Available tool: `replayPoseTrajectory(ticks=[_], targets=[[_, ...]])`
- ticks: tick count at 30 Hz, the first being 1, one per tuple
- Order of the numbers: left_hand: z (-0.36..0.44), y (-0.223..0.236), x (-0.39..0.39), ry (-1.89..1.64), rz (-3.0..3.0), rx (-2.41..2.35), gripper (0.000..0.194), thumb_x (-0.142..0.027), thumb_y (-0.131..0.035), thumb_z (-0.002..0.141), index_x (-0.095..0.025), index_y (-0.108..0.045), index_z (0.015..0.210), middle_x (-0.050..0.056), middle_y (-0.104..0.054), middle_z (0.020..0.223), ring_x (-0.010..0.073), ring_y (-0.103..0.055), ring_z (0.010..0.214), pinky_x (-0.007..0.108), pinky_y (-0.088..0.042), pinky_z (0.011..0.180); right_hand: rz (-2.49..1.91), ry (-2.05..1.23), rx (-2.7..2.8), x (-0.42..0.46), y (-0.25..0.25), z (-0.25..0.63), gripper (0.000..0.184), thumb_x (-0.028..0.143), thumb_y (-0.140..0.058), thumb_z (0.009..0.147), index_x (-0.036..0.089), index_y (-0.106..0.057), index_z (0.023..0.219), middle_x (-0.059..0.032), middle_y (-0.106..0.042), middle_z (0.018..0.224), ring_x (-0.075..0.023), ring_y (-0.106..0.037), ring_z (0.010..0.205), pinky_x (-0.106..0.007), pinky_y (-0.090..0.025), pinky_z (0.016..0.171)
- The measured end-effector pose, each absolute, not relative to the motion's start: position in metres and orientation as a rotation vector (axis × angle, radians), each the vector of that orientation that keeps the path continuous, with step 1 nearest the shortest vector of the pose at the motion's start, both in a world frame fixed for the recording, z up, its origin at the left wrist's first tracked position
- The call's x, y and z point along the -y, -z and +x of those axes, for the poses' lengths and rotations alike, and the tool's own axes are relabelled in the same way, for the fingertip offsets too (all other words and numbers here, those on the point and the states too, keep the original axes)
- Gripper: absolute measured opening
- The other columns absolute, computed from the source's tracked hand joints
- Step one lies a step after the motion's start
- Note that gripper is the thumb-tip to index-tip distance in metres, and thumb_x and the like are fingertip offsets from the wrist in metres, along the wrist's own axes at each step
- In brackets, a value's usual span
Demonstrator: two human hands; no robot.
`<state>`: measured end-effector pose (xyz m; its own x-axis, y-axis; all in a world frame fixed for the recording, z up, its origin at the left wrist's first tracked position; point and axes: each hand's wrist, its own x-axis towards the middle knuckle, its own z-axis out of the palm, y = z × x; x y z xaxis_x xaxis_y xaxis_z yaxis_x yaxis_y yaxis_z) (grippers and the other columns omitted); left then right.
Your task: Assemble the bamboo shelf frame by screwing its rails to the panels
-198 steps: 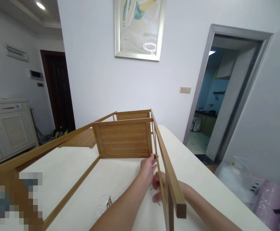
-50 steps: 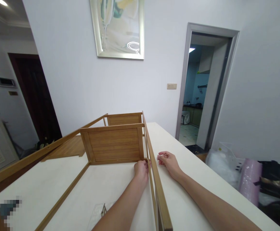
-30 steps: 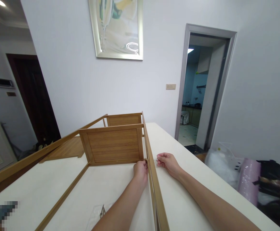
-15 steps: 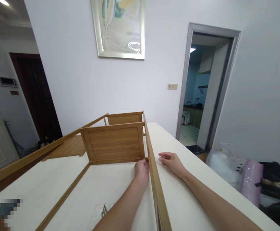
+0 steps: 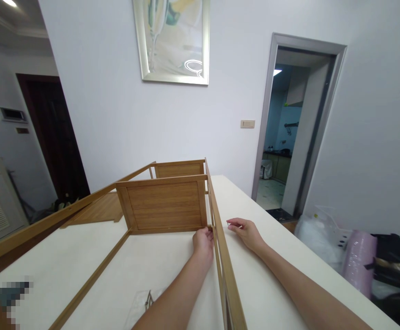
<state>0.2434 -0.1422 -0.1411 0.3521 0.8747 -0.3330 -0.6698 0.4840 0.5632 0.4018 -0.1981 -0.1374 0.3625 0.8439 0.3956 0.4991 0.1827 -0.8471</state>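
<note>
A bamboo-coloured wooden shelf frame (image 5: 220, 256) lies on its side on a white table (image 5: 282, 256). An upright shelf panel (image 5: 163, 206) stands between its long rails, with a second panel (image 5: 179, 169) behind it. My left hand (image 5: 203, 240) is inside the frame, fingers curled at the panel's lower right corner where it meets the rail. My right hand (image 5: 246, 231) is outside the rail at the same joint, its fingertips pinched on something too small to make out.
A clear plastic bag with small metal hardware (image 5: 148, 300) lies near the front table edge. A loose wooden board (image 5: 98, 211) rests at the far left. To the right are plastic bags (image 5: 318, 233) and a pink roll (image 5: 359, 261). A doorway (image 5: 289, 137) opens behind.
Both hands stay at the joint, moving only slightly over the last second. Earlier, the right hand was lower beside the rail and has since risen to the joint.
</note>
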Motion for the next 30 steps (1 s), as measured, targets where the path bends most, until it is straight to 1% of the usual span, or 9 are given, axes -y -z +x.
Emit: replayPoseTrajectory(ticks=[5, 8, 11, 14, 17, 20, 25, 30], targets=[[0.244, 0.141, 0.142, -1.017, 0.354, -0.668, 0.01, -0.01, -0.052, 0.082, -0.011, -0.06, 0.076, 0.011, -0.07, 0.07, 0.0155, -0.067, 0.058, 0.024, -0.055, 0.059, -1.499, -0.287, 1.374, 0.197, 0.141, 0.404, 0.032, 0.046, -0.065, 0.077, 0.021, -0.076, 0.092, -0.008, -0.075, 0.097, -0.0238, -0.065, 0.086, -0.034, -0.049, 0.077], [0.244, 0.14, 0.142, -1.011, 0.353, -0.675, 0.009, -0.009, -0.053, 0.081, -0.012, -0.06, 0.077, 0.01, -0.07, 0.068, 0.0161, -0.068, 0.059, 0.025, -0.055, 0.06, -1.507, -0.242, 1.428, 0.198, 0.141, 0.405, 0.031, 0.045, -0.06, 0.081, 0.022, -0.075, 0.095, -0.0084, -0.074, 0.101, -0.0241, -0.065, 0.09, -0.035, -0.049, 0.08], [0.242, 0.139, 0.141, -1.006, 0.357, -0.679, 0.009, -0.008, -0.053, 0.08, -0.012, -0.06, 0.076, 0.009, -0.068, 0.065, 0.017, -0.068, 0.059, 0.026, -0.056, 0.061, -1.521, -0.206, 1.484, 0.2, 0.139, 0.405, 0.03, 0.044, -0.057, 0.084, 0.022, -0.075, 0.096, -0.0079, -0.072, 0.094, -0.0227, -0.063, 0.085, -0.035, -0.047, 0.081], [0.242, 0.139, 0.142, -1.004, 0.36, -0.678, 0.01, -0.008, -0.053, 0.081, -0.012, -0.06, 0.075, 0.009, -0.068, 0.065, 0.0171, -0.068, 0.059, 0.026, -0.056, 0.062, -1.546, -0.193, 1.526, 0.202, 0.136, 0.404, 0.03, 0.044, -0.055, 0.086, 0.022, -0.075, 0.092, -0.0067, -0.069, 0.086, -0.0212, -0.061, 0.079, -0.034, -0.046, 0.078], [0.243, 0.139, 0.142, -1.01, 0.358, -0.673, 0.01, -0.008, -0.052, 0.081, -0.012, -0.06, 0.076, 0.01, -0.07, 0.068, 0.0163, -0.068, 0.058, 0.025, -0.055, 0.061, -1.579, -0.208, 1.543, 0.204, 0.133, 0.401, 0.031, 0.046, -0.054, 0.087, 0.022, -0.074, 0.088, -0.0053, -0.066, 0.082, -0.0203, -0.059, 0.077, -0.032, -0.044, 0.075], [0.244, 0.14, 0.142, -1.013, 0.35, -0.672, 0.01, -0.009, -0.053, 0.082, -0.012, -0.061, 0.076, 0.01, -0.07, 0.068, 0.016, -0.068, 0.059, 0.025, -0.055, 0.061, -1.615, -0.236, 1.522, 0.204, 0.132, 0.397, 0.032, 0.046, -0.052, 0.086, 0.02, -0.072, 0.085, -0.0043, -0.063, 0.08, -0.0201, -0.058, 0.078, -0.031, -0.043, 0.073], [0.244, 0.14, 0.142, -1.024, 0.343, -0.66, 0.011, -0.01, -0.053, 0.083, -0.012, -0.062, 0.076, 0.009, -0.069, 0.066, 0.0169, -0.069, 0.06, 0.027, -0.057, 0.065, -1.699, -0.294, 1.429, 0.203, 0.134, 0.388, 0.033, 0.043, -0.047, 0.085, 0.018, -0.063, 0.072, -0.0019, -0.059, 0.066, -0.0187, -0.055, 0.068, -0.029, -0.04, 0.065], [0.244, 0.138, 0.143, -1.023, 0.335, -0.67, 0.014, -0.005, -0.051, 0.083, -0.011, -0.061, 0.076, 0.01, -0.069, 0.067, 0.017, -0.07, 0.062, 0.026, -0.058, 0.066, -1.768, -0.356, 1.362, 0.199, 0.132, 0.383, 0.03, 0.037, -0.044, 0.081, 0.019, -0.058, 0.062, -0.0012, -0.057, 0.058, -0.0177, -0.053, 0.063, -0.028, -0.037, 0.063]])
